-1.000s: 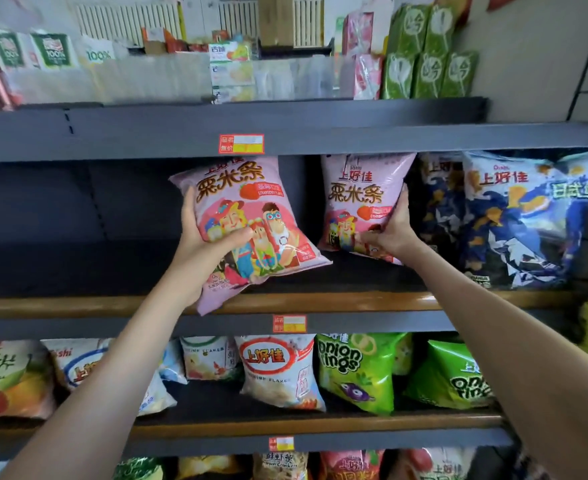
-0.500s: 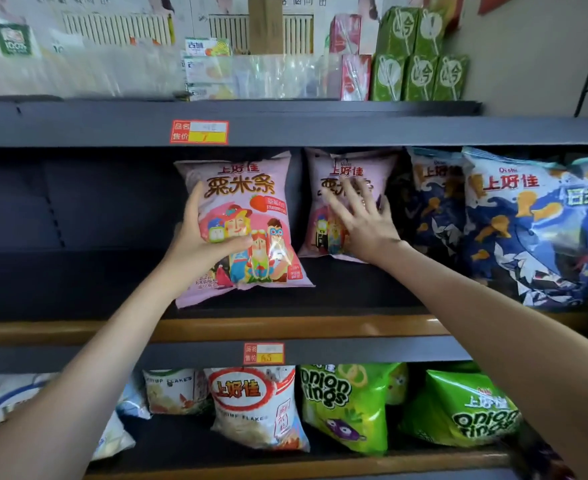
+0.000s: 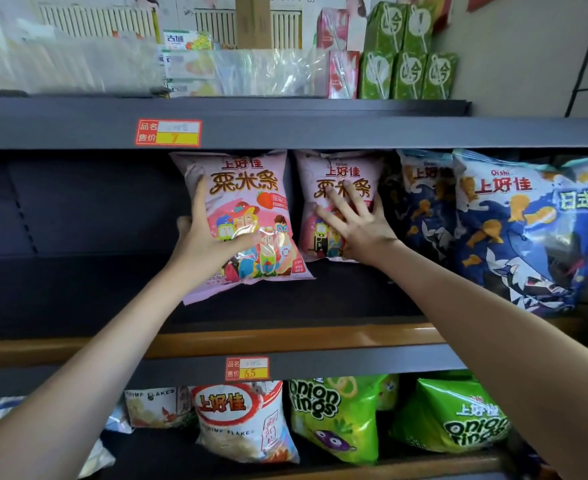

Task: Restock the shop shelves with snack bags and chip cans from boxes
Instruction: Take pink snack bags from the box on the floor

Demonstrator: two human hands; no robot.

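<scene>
Left hand point(image 3: 205, 237) on pink bag point(image 3: 251, 188) (mid-shelf)

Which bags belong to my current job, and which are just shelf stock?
In hand: left pink bag, gripped by left hand; right pink bag, pressed by right hand.
Just there: blue bags, onion rings bags, shrimp flakes bag, green cartons.

Soft light, shadowed shelf point(image 3: 77, 289), glare on pink bag point(image 3: 247, 202) (edges bowed)
</scene>
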